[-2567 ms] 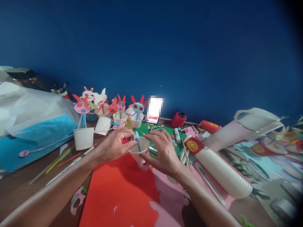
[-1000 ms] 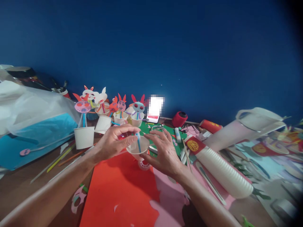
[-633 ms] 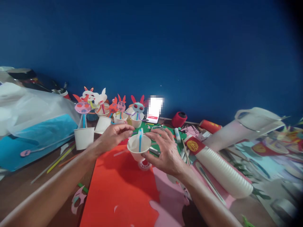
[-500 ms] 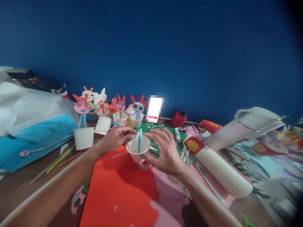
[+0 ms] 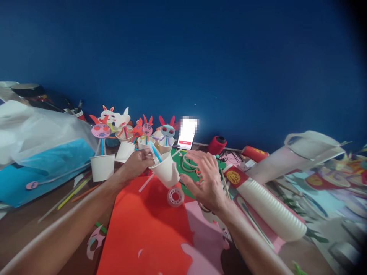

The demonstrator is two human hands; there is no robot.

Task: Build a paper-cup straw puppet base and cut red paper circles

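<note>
My left hand [image 5: 140, 162] grips a white paper cup [image 5: 165, 171] by its rim, fingers closed. The cup tilts toward the left, and blue and clear straws [image 5: 155, 152] stick out of its mouth. Thin white straw pieces show at the cup's sides. To the right of the cup, my right hand [image 5: 203, 177] is open with fingers spread; whether its thumb touches the cup is hard to tell. Below the cup, a roll of clear tape [image 5: 176, 197] lies on red paper [image 5: 146, 229].
Several paper cups with animal-face straw figures [image 5: 168, 131] stand at the back left. A lit phone [image 5: 187, 133] leans against the blue wall. Stacked paper cups [image 5: 272, 208] lie at the right, near a plastic pitcher [image 5: 286, 152]. A plastic bag [image 5: 48, 126] fills the left side.
The cup has tipped from near upright to the left, its straws leaning left with it. My right hand has let go and moved slightly right. The tape roll is now uncovered.
</note>
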